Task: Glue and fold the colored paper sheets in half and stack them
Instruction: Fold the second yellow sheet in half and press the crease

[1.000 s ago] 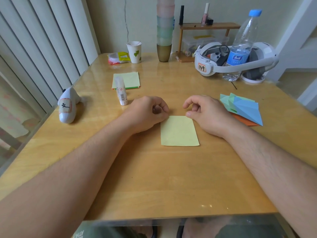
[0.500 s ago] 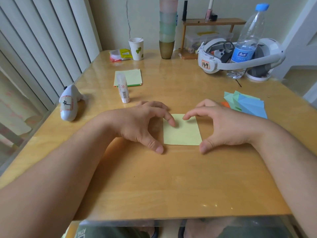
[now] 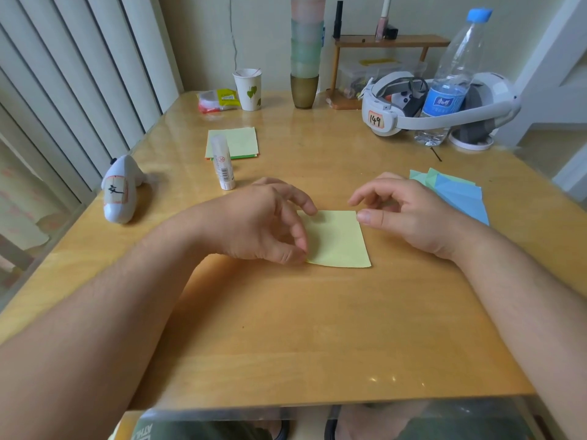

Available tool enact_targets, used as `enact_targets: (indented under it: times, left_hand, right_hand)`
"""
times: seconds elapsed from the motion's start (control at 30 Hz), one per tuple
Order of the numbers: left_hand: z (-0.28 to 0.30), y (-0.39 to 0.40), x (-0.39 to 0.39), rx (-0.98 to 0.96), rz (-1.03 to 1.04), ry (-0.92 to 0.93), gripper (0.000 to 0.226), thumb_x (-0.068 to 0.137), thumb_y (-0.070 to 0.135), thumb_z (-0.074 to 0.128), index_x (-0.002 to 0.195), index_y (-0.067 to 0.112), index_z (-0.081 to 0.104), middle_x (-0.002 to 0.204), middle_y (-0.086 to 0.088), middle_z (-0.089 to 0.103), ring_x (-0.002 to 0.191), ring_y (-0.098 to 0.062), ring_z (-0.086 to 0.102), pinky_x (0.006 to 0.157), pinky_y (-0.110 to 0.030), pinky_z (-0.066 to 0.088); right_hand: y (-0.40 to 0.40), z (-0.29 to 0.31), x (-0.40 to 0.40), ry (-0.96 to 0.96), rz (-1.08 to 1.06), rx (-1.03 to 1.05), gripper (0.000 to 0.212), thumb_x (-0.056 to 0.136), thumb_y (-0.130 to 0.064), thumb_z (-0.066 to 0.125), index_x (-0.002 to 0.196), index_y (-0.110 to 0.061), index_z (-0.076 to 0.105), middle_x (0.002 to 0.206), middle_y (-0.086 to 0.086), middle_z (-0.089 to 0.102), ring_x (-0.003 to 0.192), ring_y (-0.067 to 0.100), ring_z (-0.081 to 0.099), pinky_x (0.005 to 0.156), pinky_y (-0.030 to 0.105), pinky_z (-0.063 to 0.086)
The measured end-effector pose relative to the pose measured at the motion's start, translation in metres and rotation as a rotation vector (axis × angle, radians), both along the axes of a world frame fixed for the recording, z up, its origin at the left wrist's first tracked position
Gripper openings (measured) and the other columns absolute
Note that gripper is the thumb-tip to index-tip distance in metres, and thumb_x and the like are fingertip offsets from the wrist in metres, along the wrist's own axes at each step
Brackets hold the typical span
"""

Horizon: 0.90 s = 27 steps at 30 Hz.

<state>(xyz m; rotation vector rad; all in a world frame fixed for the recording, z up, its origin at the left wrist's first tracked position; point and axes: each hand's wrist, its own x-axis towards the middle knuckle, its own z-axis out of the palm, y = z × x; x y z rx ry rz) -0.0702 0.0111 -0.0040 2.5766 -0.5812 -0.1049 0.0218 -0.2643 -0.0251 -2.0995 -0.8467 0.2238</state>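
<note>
Wooden table (image 3: 317, 328) at frame centre bears the folded yellow sheet (image 3: 336, 239), pinched at its lower-left corner by the left hand (image 3: 263, 223) to steady it, while the right hand (image 3: 406, 214), loosely curled and empty, hovers at its upper-right corner

Soft, even daylight w/ faint shadows under the forearms, mild glare on the glossy light-wood table (image 3: 286, 344), strong wide-angle bending at edges, near rim blurred.

Home room, wooden table (image 3: 317, 344), vertical blinds (image 3: 79, 90), nail polish (image 3: 382, 17)
</note>
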Motion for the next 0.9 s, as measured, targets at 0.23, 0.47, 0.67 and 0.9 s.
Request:
enact_targets:
  times: [0.23, 0.47, 0.67, 0.9]
  left_hand:
    - [0.002, 0.002, 0.002, -0.110, 0.060, 0.018, 0.011, 0.085, 0.033, 0.083, 0.086, 0.043, 0.078, 0.123, 0.026, 0.062, 0.125, 0.003, 0.051, 0.107, -0.026, 0.043]
    - [0.001, 0.000, 0.005, -0.138, 0.087, -0.087, 0.003, 0.094, 0.036, 0.071, 0.092, 0.036, 0.070, 0.106, 0.017, 0.068, 0.109, -0.005, 0.060, 0.096, -0.023, 0.046]
    - [0.001, -0.010, 0.005, -0.272, 0.190, -0.263, 0.005, 0.098, 0.025, 0.066, 0.094, 0.027, 0.068, 0.087, 0.017, 0.063, 0.080, 0.002, 0.056, 0.070, -0.009, 0.037]
    - [0.003, -0.019, 0.004, -0.524, 0.295, -0.300, 0.010, 0.105, 0.019, 0.057, 0.096, 0.021, 0.060, 0.073, 0.014, 0.067, 0.060, -0.013, 0.067, 0.063, -0.028, 0.053]
  right_hand:
    - [0.003, 0.000, -0.002, 0.008, -0.043, 0.064, 0.022, 0.083, -0.043, 0.070, 0.101, -0.033, 0.076, 0.105, 0.001, 0.061, 0.096, 0.006, 0.059, 0.088, 0.017, 0.046]
    - [0.005, 0.001, -0.004, 0.022, -0.104, 0.077, 0.015, 0.101, -0.039, 0.066, 0.100, -0.029, 0.076, 0.091, -0.016, 0.072, 0.082, -0.006, 0.057, 0.078, 0.011, 0.044]
    - [0.006, 0.005, -0.006, 0.080, -0.196, 0.116, 0.046, 0.098, -0.063, 0.046, 0.100, -0.026, 0.074, 0.055, -0.001, 0.054, 0.053, 0.010, 0.047, 0.064, 0.032, 0.042]
    - [0.013, 0.017, -0.016, 0.351, -0.217, 0.244, 0.056, 0.083, -0.077, 0.035, 0.109, -0.033, 0.059, 0.056, 0.011, 0.059, 0.040, 0.015, 0.042, 0.041, 0.023, 0.033]
